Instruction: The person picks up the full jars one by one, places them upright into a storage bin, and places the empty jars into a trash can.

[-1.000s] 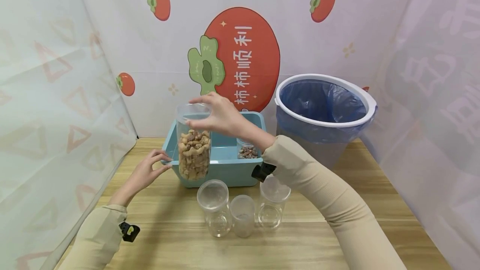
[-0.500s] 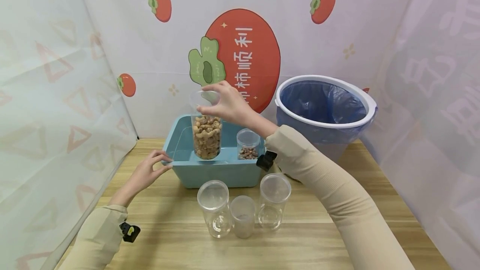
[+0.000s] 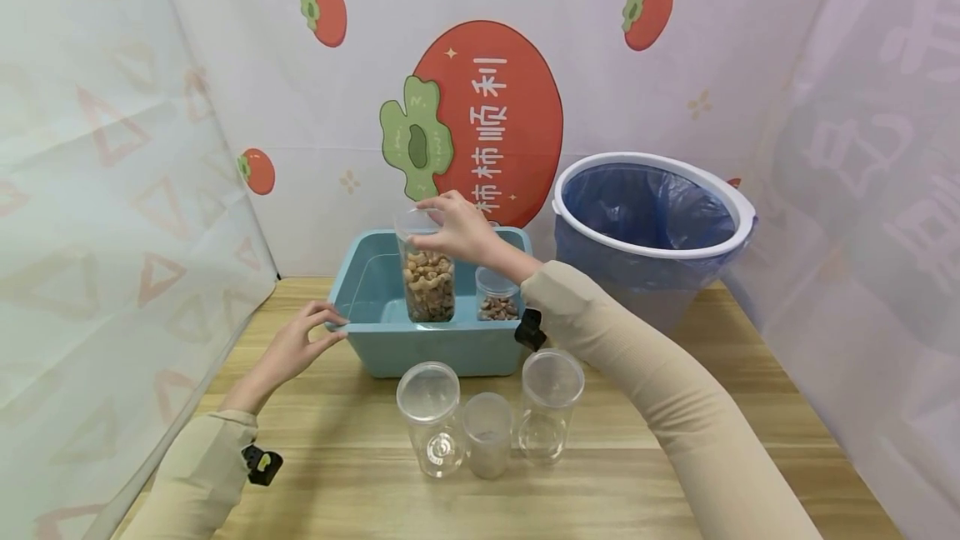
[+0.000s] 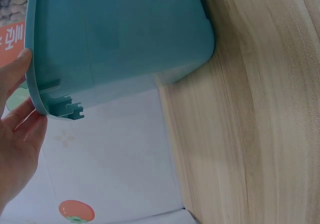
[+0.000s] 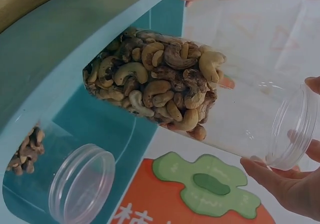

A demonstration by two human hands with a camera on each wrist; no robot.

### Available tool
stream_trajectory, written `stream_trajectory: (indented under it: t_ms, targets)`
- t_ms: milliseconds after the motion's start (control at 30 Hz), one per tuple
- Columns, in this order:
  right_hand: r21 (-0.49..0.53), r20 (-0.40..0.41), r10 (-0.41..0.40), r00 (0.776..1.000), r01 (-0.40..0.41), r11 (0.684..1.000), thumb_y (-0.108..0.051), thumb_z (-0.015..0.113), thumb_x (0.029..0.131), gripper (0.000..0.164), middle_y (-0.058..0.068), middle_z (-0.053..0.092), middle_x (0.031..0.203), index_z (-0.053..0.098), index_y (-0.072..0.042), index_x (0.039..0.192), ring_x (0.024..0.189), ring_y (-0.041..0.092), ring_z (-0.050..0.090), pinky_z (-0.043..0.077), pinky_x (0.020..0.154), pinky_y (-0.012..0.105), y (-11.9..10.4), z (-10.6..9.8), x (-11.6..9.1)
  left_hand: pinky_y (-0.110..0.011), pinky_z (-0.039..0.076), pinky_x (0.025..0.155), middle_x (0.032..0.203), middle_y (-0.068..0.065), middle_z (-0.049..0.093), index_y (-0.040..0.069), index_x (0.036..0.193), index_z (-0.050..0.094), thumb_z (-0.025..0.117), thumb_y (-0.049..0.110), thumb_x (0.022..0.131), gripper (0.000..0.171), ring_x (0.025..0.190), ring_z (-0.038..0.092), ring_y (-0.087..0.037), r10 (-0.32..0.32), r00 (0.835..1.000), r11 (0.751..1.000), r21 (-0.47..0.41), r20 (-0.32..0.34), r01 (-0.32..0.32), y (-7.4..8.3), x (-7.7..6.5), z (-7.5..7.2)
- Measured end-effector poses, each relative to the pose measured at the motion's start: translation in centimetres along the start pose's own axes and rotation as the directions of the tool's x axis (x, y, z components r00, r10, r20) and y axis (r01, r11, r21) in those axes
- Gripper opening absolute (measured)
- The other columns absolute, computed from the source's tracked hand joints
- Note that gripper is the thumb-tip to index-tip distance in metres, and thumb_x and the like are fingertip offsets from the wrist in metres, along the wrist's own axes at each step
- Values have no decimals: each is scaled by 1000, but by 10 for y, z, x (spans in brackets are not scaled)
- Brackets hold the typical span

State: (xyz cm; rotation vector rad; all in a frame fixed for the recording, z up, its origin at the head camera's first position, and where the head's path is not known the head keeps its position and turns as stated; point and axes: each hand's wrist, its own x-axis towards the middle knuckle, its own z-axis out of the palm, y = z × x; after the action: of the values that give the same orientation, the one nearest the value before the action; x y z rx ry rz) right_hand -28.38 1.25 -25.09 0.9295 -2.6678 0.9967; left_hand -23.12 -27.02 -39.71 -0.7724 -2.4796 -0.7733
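My right hand [image 3: 461, 232] grips the top of a tall clear jar [image 3: 429, 282], its thumb and fingers around the lidded end. Cashew nuts [image 5: 155, 81] fill roughly the lower half of it. The jar stands upright inside the blue plastic basin [image 3: 438, 352], its lower edge partly behind the front rim. Beside it in the basin, to the right, is a shorter lidded jar [image 3: 497, 294] of brown nuts. At the basin's front left corner, my left hand [image 3: 296, 344] pinches the rim, as the left wrist view also shows, with thumb and fingers [image 4: 35, 129] on either side of the corner.
In front of the basin stand three clear containers: a tall jar [image 3: 429, 419] on the left, a smaller cup-like one [image 3: 487, 436] and another tall jar [image 3: 551, 407]. A white-rimmed bin [image 3: 652, 252] with a blue bag is at the back right. Printed cloth hangs around the wooden table [image 3: 600, 498].
My right hand has carried the jar of cashews rightward and over the front rim, then down inside the basin. The left hand keeps its place on the corner.
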Motion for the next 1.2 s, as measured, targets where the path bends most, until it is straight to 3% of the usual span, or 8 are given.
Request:
stream_trajectory:
  t_ms: [200,433,700,967,1200]
  targets:
    - [17,74,36,997,-37,999,-31,66,78,52,9,47,114,52,-9,123,101,18,43,41,77,32,11,11,2,-49,43,71,97,-15,52,2,86,64,69,-2,71,16,88,52,-33,-3,1000,1000,1,0,3,-1,0,0]
    - [15,126,74,989,-76,997,-31,69,75,53,11,47,113,54,-10,121,97,20,43,42,72,31,24,22,4,-48,43,71,97,-15,52,2,86,64,68,0,72,15,88,53,-32,-1,1000,1000,-4,8,1,-1,0,1]
    - [-27,202,73,977,-69,997,-29,70,74,53,13,49,112,55,-7,120,90,20,45,42,66,27,35,34,3,-49,43,72,97,-16,52,2,85,64,69,-1,71,15,89,53,-33,0,1000,1000,-2,-1,0,0,1,0]
    - [-106,337,85,938,-52,993,-27,70,75,54,12,50,110,53,-6,122,87,19,45,40,65,26,41,39,5,-50,42,73,98,-18,52,3,84,63,69,-3,70,16,91,52,-36,1,1000,1000,-4,-4,-1,0,0,1]
    - [-126,396,73,915,-24,992,-23,71,73,54,13,52,107,53,-4,121,88,19,44,40,66,25,47,45,7,-49,43,72,97,-18,52,3,84,63,69,-3,70,17,90,52,-34,10,1000,1000,1,-10,-10,1,-1,1]
